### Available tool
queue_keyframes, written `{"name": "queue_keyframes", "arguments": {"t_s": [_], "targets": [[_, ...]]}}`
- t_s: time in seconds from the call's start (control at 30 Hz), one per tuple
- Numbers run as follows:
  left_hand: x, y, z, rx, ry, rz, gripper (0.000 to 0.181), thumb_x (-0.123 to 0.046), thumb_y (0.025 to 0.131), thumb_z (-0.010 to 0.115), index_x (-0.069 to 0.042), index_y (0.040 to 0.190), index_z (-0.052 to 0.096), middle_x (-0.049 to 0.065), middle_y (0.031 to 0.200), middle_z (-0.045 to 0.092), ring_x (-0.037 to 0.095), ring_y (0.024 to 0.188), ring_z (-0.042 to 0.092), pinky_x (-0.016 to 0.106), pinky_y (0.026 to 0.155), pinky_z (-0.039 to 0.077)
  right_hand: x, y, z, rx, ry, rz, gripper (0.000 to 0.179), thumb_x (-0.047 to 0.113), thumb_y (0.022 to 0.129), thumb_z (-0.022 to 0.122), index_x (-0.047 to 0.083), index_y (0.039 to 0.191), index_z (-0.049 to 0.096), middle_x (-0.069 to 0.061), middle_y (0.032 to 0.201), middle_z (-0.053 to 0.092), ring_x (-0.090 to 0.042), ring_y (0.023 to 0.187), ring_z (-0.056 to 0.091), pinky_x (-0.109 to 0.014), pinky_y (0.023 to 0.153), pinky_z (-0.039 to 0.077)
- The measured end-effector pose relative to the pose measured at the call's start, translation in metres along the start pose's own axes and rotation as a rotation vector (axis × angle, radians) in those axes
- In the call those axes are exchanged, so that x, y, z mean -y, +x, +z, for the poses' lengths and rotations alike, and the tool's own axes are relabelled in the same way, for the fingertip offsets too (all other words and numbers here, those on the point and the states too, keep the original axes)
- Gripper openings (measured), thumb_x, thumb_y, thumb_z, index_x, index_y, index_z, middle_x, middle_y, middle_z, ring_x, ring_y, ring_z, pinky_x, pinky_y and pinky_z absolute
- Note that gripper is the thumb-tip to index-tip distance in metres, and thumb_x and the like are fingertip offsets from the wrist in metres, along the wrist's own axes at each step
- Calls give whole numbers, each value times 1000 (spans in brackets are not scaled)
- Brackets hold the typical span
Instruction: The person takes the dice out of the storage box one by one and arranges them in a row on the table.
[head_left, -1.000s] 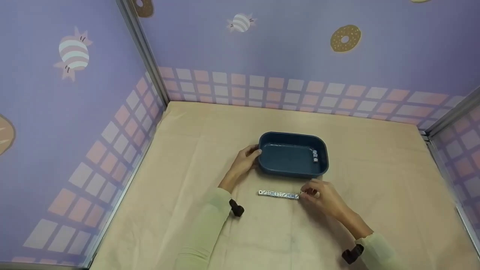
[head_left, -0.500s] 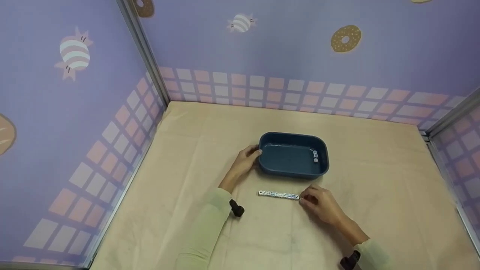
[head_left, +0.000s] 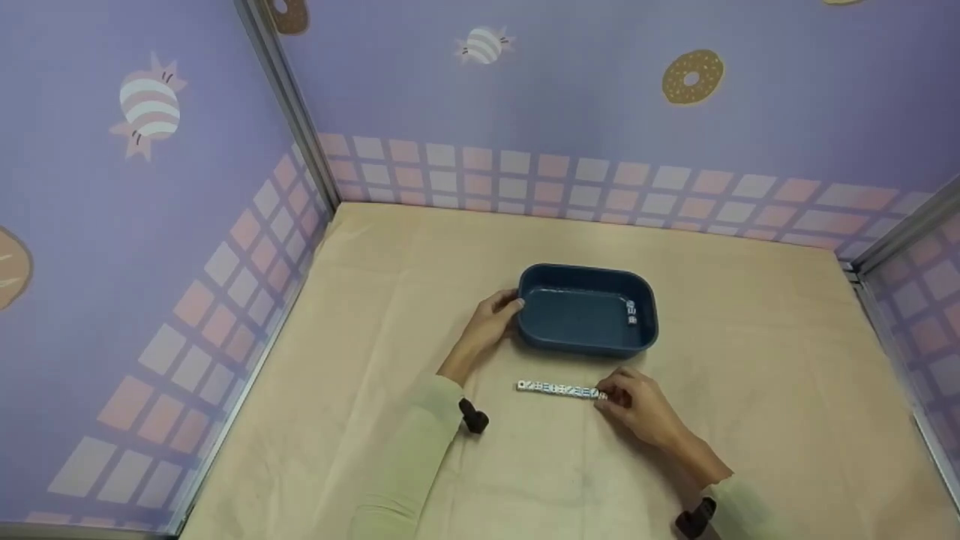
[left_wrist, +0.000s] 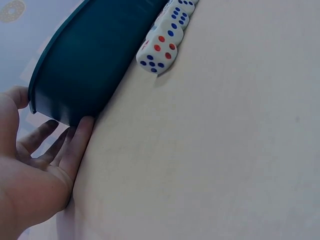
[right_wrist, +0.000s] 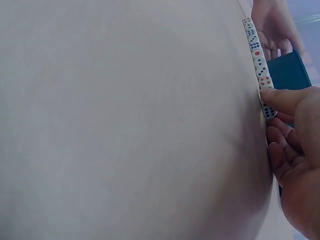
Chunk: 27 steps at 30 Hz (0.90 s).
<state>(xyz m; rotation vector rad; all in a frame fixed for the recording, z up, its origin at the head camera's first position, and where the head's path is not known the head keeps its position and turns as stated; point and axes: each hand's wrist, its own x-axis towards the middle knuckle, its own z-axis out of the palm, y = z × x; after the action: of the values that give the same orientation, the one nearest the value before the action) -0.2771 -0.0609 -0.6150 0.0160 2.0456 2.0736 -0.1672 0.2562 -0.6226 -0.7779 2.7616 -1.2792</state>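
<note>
My left hand (head_left: 487, 328) holds the left end of a dark blue rectangular tub (head_left: 577, 348), thumb at the rim and fingers against the outer wall in the left wrist view. In front of the tub, a straight row of white dice (head_left: 556, 389) with red and blue pips lies on the cloth. My right hand (head_left: 646, 411) is at the row's right end, where thumb and forefinger pinch a die (right_wrist: 270, 113), partly covered by the thumb in the right wrist view. Several more dice (head_left: 631, 312) lie inside the tub along its right wall.
A beige cloth (head_left: 420, 262) covers the table. Purple patterned panels (head_left: 570, 97) stand at the back and both sides, joined by metal posts (head_left: 289, 105). Dark wrist cameras (head_left: 472, 417) sit on both wrists.
My right hand has drawn slightly down and then left toward the row's end, and a die now shows at its fingertips there. The left hand and the tub have stayed in place.
</note>
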Motion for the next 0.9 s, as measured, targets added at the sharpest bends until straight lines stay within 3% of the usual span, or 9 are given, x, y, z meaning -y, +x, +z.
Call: {"name": "queue_keyframes", "arguments": {"t_s": [0.67, 0.9], "targets": [[0, -1, 0, 6, 13, 17, 55, -34, 109, 61, -7, 155, 51, 15, 150, 57, 26, 122, 67, 39, 97, 58, 4, 3, 1, 8, -23, 9, 19, 2, 89, 85, 13, 103, 78, 5, 92, 62, -12, 77, 57, -25, 65, 48], [-1, -2, 0, 11, 7, 6, 54, -35, 109, 61, -7, 155, 52, 15, 145, 59, 27, 116, 68, 40, 93, 59, 5, 3, 0, -20, -68, -76, 23, -1, 86, 87, 11, 103, 78, 2, 94, 64, -12, 77, 58, -25, 65, 49]]}}
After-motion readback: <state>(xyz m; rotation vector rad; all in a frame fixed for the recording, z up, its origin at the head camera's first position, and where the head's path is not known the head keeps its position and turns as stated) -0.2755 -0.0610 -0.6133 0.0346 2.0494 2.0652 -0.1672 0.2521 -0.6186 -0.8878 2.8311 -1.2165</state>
